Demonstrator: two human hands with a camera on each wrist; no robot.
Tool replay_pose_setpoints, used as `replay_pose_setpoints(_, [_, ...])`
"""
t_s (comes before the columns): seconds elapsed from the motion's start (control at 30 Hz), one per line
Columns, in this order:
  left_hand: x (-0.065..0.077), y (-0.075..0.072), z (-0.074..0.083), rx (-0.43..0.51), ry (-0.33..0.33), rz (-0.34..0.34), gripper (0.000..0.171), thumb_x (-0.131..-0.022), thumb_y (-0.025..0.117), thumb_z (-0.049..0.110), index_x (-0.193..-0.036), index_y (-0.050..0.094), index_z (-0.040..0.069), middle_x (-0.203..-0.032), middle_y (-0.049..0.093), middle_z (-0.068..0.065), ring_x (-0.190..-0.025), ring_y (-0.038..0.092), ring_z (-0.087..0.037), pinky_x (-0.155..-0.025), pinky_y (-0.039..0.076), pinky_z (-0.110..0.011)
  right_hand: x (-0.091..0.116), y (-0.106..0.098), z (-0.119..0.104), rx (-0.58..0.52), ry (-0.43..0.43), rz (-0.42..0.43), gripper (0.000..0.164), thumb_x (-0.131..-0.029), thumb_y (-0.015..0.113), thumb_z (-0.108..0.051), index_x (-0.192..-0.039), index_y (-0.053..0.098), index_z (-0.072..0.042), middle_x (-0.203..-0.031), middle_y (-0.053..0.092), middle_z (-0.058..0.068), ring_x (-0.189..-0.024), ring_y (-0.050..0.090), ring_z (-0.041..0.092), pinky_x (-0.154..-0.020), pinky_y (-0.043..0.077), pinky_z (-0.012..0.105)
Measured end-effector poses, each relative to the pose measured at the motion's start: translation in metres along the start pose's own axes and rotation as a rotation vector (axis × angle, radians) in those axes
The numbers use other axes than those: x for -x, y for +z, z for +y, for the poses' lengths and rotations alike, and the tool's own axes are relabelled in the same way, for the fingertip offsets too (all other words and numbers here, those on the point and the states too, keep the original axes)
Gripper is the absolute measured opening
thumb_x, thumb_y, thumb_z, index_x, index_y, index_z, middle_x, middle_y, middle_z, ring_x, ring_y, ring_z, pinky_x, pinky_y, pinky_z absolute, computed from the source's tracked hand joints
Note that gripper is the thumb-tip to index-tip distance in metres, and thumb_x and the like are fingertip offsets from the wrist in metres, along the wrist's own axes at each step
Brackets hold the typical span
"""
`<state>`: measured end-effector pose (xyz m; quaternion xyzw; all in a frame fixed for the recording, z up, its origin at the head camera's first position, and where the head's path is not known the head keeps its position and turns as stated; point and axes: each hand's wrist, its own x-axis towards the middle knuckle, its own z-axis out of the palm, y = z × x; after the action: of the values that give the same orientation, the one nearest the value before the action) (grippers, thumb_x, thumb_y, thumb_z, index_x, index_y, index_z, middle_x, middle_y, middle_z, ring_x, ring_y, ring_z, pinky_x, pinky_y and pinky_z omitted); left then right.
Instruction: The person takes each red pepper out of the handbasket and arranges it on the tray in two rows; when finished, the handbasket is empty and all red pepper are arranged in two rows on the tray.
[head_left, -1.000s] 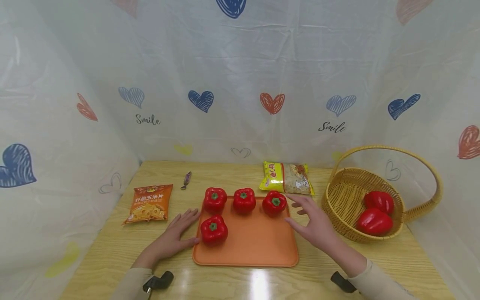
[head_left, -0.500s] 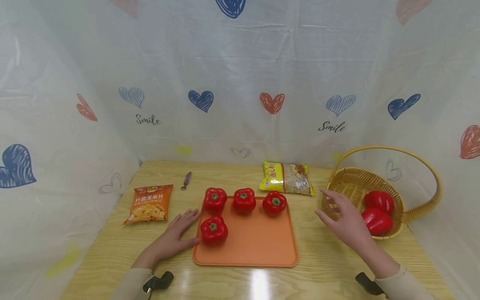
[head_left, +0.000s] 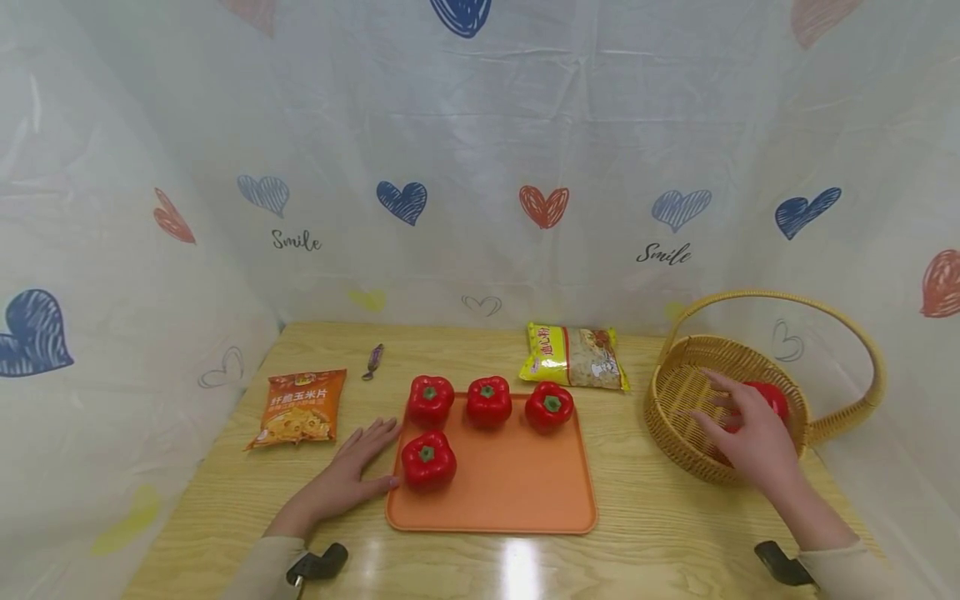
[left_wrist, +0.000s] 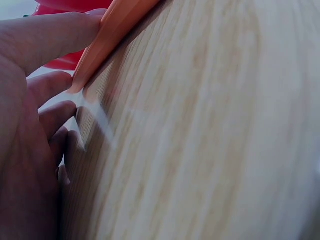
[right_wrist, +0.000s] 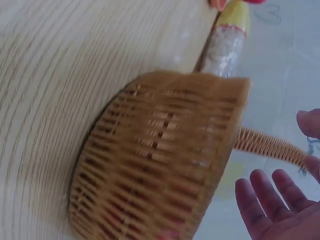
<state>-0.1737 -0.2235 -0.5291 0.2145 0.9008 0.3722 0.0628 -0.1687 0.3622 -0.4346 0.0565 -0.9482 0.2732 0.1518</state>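
My left hand (head_left: 345, 475) rests on the table with its fingers stretched, thumb and fingertips at the left edge of an orange tray (head_left: 517, 500). On the tray stand several red bell peppers, one (head_left: 428, 460) at the near left and a row including one (head_left: 549, 407) at the back right. My right hand (head_left: 753, 437) hovers over a wicker basket (head_left: 663, 425), its fingers apart and holding nothing. Inside the basket a red bell pepper (head_left: 772, 398) shows behind the hand; a second one is mostly hidden by it. In the right wrist view the fingers (right_wrist: 252, 202) spread above the basket's rim.
An orange snack bag (head_left: 300, 408) lies left of the tray, with a small purple-wrapped item (head_left: 373, 361) behind it. A yellow pasta bag (head_left: 576, 357) lies behind the tray's right end. The basket's tall handle (head_left: 780, 296) arches up at the right, close to the curtain.
My right hand has moved right, from beside the back-right bell pepper on the tray to over the basket. The left hand and the peppers on the tray stay where they were.
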Motion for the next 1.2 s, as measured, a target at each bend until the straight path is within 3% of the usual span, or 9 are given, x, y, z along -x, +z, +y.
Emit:
replay_pose_setpoints(0.17, [0.000,0.002,-0.005,-0.016,-0.001,-0.006,0.079,-0.093,0.071,0.047,-0.159,0.039,0.018,-0.166,0.031,-0.006,-0.155,0.016,-0.035,-0.122,0.004,-0.061,0.002,-0.008,0.016,0.035,0.035,0.017,0.069,-0.091,0.079,-0.023,-0.148,0.048,-0.002,-0.121,0.057,0.026,-0.099,0.063,0.047,-0.073,0.061,0.046])
replay_pose_setpoints(0.23, [-0.001,0.003,-0.006,-0.018,-0.003,-0.009,0.079,-0.093,0.070,0.048,-0.159,0.038,0.019,-0.166,0.030,-0.005,-0.155,0.016,-0.035,-0.122,0.004,-0.061,0.003,-0.011,0.020,0.056,0.059,0.021,0.068,-0.092,0.078,-0.022,-0.149,0.046,-0.001,-0.125,0.054,0.030,-0.104,0.060,0.050,-0.078,0.056,0.061])
replay_pose_setpoints(0.37, [-0.001,0.003,-0.007,-0.009,0.001,-0.006,0.079,-0.093,0.071,0.048,-0.159,0.038,0.020,-0.166,0.031,-0.005,-0.155,0.016,-0.035,-0.122,0.004,-0.062,0.005,-0.015,0.028,0.088,0.115,-0.001,0.069,-0.094,0.073,-0.021,-0.152,0.041,-0.001,-0.134,0.045,0.038,-0.116,0.046,0.057,-0.084,0.045,0.075])
replay_pose_setpoints(0.6, [-0.001,0.003,-0.007,-0.013,0.000,-0.009,0.079,-0.093,0.071,0.048,-0.159,0.038,0.019,-0.166,0.030,-0.006,-0.155,0.016,-0.035,-0.122,0.003,-0.061,0.006,-0.019,0.036,0.122,0.195,-0.077,0.077,-0.095,0.071,-0.025,-0.155,0.032,0.001,-0.135,0.036,0.045,-0.114,0.042,0.064,-0.082,0.042,0.080])
replay_pose_setpoints(0.8, [-0.001,0.002,-0.005,-0.009,-0.002,-0.013,0.080,-0.093,0.070,0.049,-0.159,0.038,0.019,-0.166,0.030,-0.006,-0.155,0.015,-0.035,-0.123,0.003,-0.061,0.006,-0.016,0.037,0.147,0.199,-0.113,0.080,-0.094,0.072,-0.028,-0.155,0.030,0.004,-0.136,0.033,0.048,-0.113,0.042,0.067,-0.083,0.041,0.081])
replay_pose_setpoints(1.07, [0.000,0.001,-0.003,-0.013,-0.008,-0.015,0.080,-0.093,0.070,0.049,-0.159,0.038,0.018,-0.166,0.031,-0.007,-0.155,0.015,-0.035,-0.123,0.003,-0.061,0.000,-0.004,0.030,0.044,0.146,-0.152,0.083,-0.095,0.074,-0.029,-0.157,0.028,0.003,-0.141,0.036,0.045,-0.124,0.038,0.063,-0.092,0.039,0.080])
replay_pose_setpoints(1.2, [0.000,0.001,-0.002,-0.017,-0.011,-0.018,0.080,-0.093,0.070,0.050,-0.159,0.038,0.018,-0.166,0.030,-0.007,-0.155,0.015,-0.035,-0.123,0.003,-0.061,-0.003,0.001,0.029,0.028,0.163,-0.168,0.083,-0.095,0.073,-0.030,-0.156,0.027,0.004,-0.142,0.037,0.045,-0.124,0.039,0.064,-0.093,0.040,0.080])
